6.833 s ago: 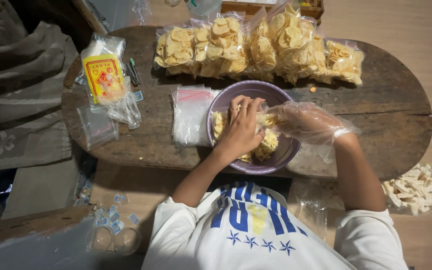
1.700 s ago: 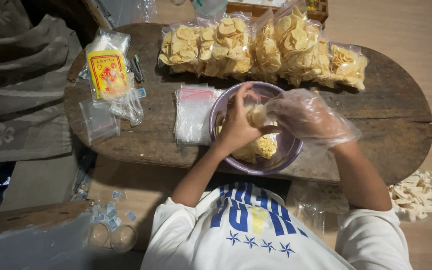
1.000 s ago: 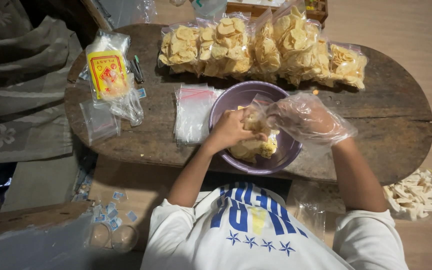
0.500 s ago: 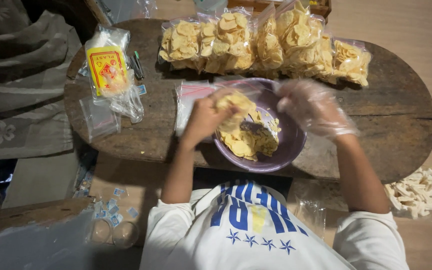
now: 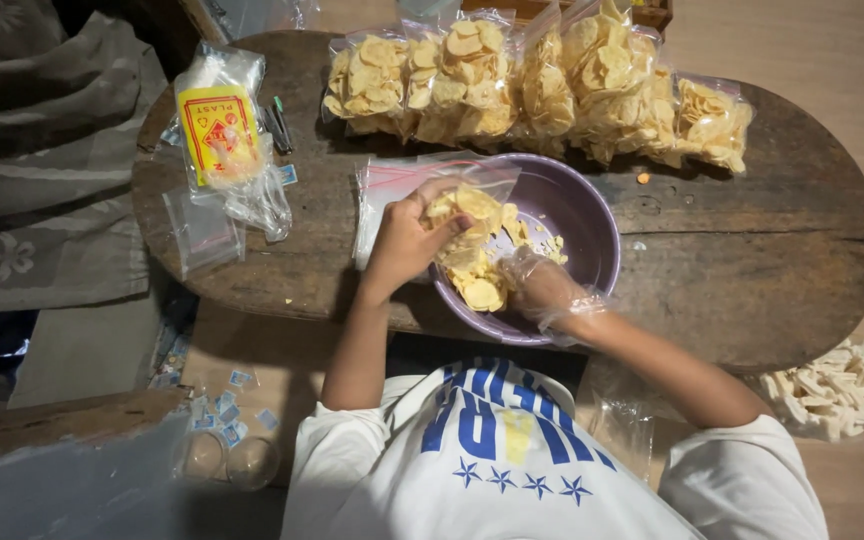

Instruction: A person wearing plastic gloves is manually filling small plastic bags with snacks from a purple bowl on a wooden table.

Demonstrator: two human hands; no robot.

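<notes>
Nearest me, my right hand (image 5: pixel 542 290), in a clear plastic glove, dips into the near side of the purple bowl (image 5: pixel 592 215), fingers curled down among the loose chips (image 5: pixel 482 285); whether they have closed on any I cannot tell. Just left of it, my bare left hand (image 5: pixel 407 240) is clenched on a small clear bag (image 5: pixel 472 200) already part full of chips, holding it over the bowl's left rim. The bag's mouth seems to face right, toward the gloved hand, so the heap lies below and between the two hands, and the right hand is the nearer to it. Left of the bowl, a stack of empty bags (image 5: pixel 387 195) lies flat on the wooden table (image 5: pixel 752 260). Farther left sits a yellow-labelled packet (image 5: pixel 217 130). Along the table's far edge, a row of filled bags (image 5: pixel 542 85) stands side by side.
</notes>
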